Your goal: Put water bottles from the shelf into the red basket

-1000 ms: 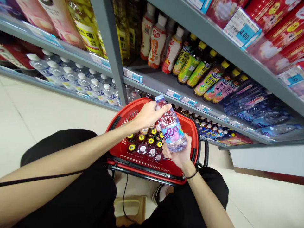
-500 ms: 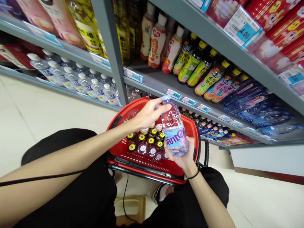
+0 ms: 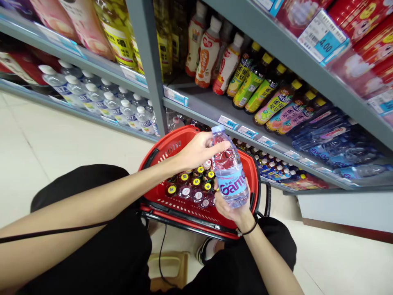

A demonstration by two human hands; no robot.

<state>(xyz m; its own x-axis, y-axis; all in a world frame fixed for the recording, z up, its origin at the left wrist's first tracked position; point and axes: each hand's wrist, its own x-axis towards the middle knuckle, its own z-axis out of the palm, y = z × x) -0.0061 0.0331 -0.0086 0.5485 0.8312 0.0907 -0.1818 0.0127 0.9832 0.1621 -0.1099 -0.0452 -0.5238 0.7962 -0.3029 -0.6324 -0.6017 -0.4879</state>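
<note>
A clear water bottle [image 3: 231, 174] with a blue cap and a blue and purple label is held between both hands, tilted above the right part of a red basket [image 3: 159, 164]. My left hand [image 3: 199, 152] grips its upper part below the cap, thumb across the front. Around the lower part, from below and behind, wraps my right hand [image 3: 230, 207], a black band at its wrist. Inside the basket stand several small bottles [image 3: 185, 191] with yellow or white tops, partly hidden by my left arm.
Grey shelves ahead carry juice bottles [image 3: 208, 53], tea bottles [image 3: 272, 104], lying water bottles [image 3: 362, 170] and white-capped bottles [image 3: 113, 107]. Red packages [image 3: 371, 45] sit at upper right. A beige stool [image 3: 182, 270] stands between my feet, beside a hanging black cable.
The bottle has turned a little, so its label faces differently, and has shifted slightly right and down. My left hand has slid slightly lower along its neck. The shelves appear shifted slightly right.
</note>
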